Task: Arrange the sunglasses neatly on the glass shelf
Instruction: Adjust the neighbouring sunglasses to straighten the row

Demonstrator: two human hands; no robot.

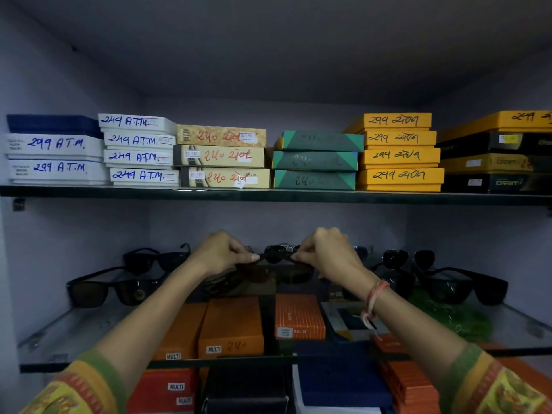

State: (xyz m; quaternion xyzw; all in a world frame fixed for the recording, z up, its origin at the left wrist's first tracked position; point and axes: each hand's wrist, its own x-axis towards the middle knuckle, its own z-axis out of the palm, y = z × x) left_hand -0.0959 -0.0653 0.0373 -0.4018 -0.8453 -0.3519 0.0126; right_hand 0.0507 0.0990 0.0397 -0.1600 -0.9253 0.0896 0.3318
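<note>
Both my hands reach into the lower glass shelf (74, 333) and hold one dark pair of sunglasses (276, 254) at mid-shelf. My left hand (221, 252) pinches its left end and my right hand (325, 253) pinches its right end. Another dark pair (277, 274) lies just below the held one. Black sunglasses (110, 289) rest at the front left, with a second pair (155, 259) behind them. On the right sit a large black pair (460, 286) and a pair farther back (409, 258).
The upper shelf (268, 195) carries stacks of labelled boxes: white (56, 144), cream (222, 156), green (316, 161) and yellow (400, 155). Orange boxes (233, 327) and a blue box (340, 380) show through the glass below. Grey cabinet walls close both sides.
</note>
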